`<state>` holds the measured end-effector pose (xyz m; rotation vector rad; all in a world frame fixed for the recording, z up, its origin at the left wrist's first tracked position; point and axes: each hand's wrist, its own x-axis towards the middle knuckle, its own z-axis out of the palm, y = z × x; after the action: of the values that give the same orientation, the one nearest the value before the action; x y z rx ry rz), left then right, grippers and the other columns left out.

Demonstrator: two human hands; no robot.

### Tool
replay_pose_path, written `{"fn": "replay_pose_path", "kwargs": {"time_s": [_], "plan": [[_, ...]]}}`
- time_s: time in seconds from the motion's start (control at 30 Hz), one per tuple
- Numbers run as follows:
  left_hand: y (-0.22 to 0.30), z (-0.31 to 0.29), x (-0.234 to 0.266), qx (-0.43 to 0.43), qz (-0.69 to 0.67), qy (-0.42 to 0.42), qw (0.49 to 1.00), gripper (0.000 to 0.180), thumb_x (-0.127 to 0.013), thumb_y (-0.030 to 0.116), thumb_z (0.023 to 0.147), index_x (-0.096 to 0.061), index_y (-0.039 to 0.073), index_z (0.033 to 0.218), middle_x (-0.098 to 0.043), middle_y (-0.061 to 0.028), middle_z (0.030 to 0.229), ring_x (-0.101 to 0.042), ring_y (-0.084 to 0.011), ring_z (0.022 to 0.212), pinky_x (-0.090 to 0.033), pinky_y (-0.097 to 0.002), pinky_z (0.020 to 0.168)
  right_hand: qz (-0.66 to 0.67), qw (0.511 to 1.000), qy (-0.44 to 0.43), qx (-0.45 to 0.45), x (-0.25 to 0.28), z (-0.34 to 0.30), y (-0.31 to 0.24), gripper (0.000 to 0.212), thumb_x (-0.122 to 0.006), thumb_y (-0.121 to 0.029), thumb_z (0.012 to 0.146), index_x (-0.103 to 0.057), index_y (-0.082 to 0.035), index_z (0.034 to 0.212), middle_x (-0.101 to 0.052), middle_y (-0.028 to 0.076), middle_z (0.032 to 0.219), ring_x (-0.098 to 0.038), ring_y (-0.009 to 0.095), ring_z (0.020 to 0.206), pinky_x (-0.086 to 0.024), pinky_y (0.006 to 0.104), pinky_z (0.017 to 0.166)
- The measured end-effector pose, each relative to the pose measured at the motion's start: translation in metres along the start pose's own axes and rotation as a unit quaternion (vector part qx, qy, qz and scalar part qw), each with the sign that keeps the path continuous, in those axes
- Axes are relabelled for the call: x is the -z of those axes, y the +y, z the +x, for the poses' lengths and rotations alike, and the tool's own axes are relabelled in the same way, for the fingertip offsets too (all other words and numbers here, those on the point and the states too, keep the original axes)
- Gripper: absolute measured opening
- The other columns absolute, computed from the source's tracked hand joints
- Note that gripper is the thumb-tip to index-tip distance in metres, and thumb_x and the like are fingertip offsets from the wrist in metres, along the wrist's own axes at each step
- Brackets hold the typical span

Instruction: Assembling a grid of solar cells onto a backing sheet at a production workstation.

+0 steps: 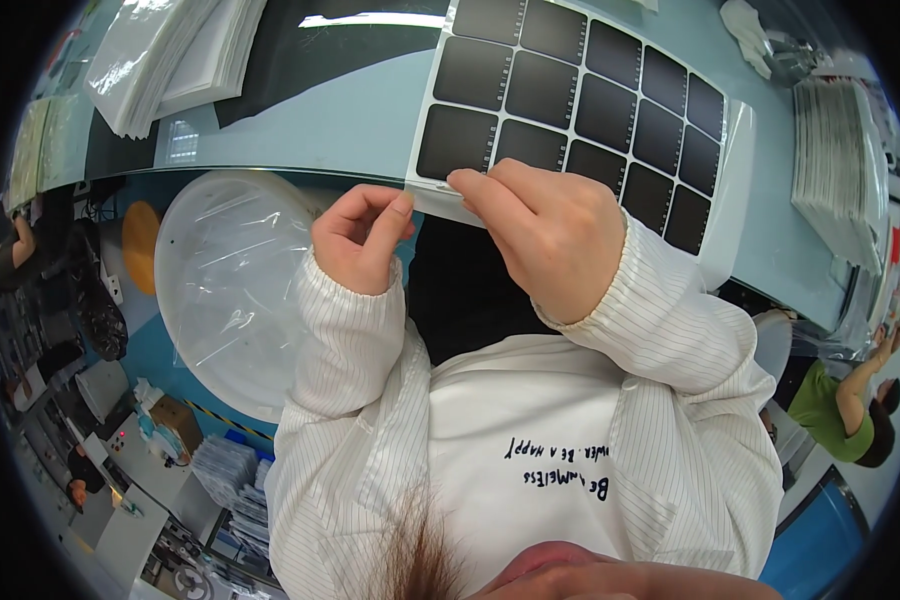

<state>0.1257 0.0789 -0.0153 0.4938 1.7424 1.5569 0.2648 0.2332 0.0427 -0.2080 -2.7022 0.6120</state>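
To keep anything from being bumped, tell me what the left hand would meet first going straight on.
Most likely the near left corner of the sheet of black squares, just beyond the left hand; depth is unclear, and the fingertips may already touch it.

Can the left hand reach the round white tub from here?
Likely yes: the round white tub lies just left of the left hand, with nothing visible between them. Its thumb is close to the black-squared sheet, though, and depth is hard to judge.

The white sheet [575,105] is gridded with black squares [541,88]; white sleeves [667,300] are pinstriped.
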Motion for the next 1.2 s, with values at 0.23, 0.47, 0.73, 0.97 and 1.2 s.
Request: {"fn": "replay_pose_path", "kwargs": {"time_s": [0.23, 0.47, 0.73, 0.97, 1.2], "plan": [[-0.0054, -0.0004, 0.0038, -0.022, -0.022, -0.013, 0.999, 0.015, -0.069, 0.013, 0.090, -0.070, -0.002, 0.095, -0.067, -0.0037, 0.077, -0.061, -0.0102, 0.070, -0.049, -0.0233, 0.068, 0.014, 1.000, 0.005, 0.006, 0.0015, 0.0009, -0.0032, 0.028, -0.069, 0.004, 0.075, -0.066, 0.000, 0.103, -0.061, 0.008, 0.074, -0.063, 0.023, 0.059, -0.051, 0.0317, 0.050], [0.0003, -0.0008, -0.0007, 0.001, 0.004, 0.005, 1.000, 0.016, -0.069, 0.013, 0.090, -0.070, -0.002, 0.093, -0.067, -0.0034, 0.076, -0.060, -0.0097, 0.069, -0.048, -0.0233, 0.067, -0.015, 1.000, -0.014, 0.010, 0.0039, -0.0003, -0.0061, 0.035, -0.066, 0.006, 0.071, -0.066, 0.002, 0.106, -0.061, 0.009, 0.076, -0.063, 0.023, 0.062, -0.051, 0.0322, 0.051], [0.0015, -0.0014, -0.0021, -0.005, -0.010, 0.009, 1.000, 0.015, -0.069, 0.013, 0.089, -0.070, -0.002, 0.092, -0.066, -0.0034, 0.075, -0.060, -0.0099, 0.069, -0.048, -0.0235, 0.066, -0.008, 1.000, 0.005, 0.029, 0.0037, 0.0003, -0.0089, 0.037, -0.066, 0.006, 0.069, -0.066, 0.002, 0.106, -0.060, 0.009, 0.075, -0.061, 0.022, 0.059, -0.050, 0.0315, 0.050], [0.0030, -0.0012, -0.0014, 0.001, 0.021, 0.010, 1.000, 0.015, -0.069, 0.013, 0.089, -0.071, -0.001, 0.092, -0.067, -0.0039, 0.074, -0.060, -0.0108, 0.069, -0.049, -0.0245, 0.066, -0.025, 0.999, 0.020, 0.024, 0.0031, 0.0011, -0.0055, 0.034, -0.066, 0.006, 0.069, -0.067, 0.001, 0.103, -0.060, 0.008, 0.073, -0.062, 0.021, 0.058, -0.049, 0.0306, 0.048], [0.0017, -0.0007, -0.0014, -0.001, 0.012, 0.008, 1.000, 0.014, -0.069, 0.013, 0.089, -0.071, -0.001, 0.091, -0.066, -0.0035, 0.074, -0.059, -0.0105, 0.069, -0.048, -0.0243, 0.067, -0.025, 0.999, 0.013, 0.017, 0.0020, 0.0010, -0.0080, 0.034, -0.066, 0.005, 0.069, -0.067, 0.001, 0.102, -0.061, 0.008, 0.075, -0.062, 0.022, 0.059, -0.050, 0.0314, 0.050]]}}
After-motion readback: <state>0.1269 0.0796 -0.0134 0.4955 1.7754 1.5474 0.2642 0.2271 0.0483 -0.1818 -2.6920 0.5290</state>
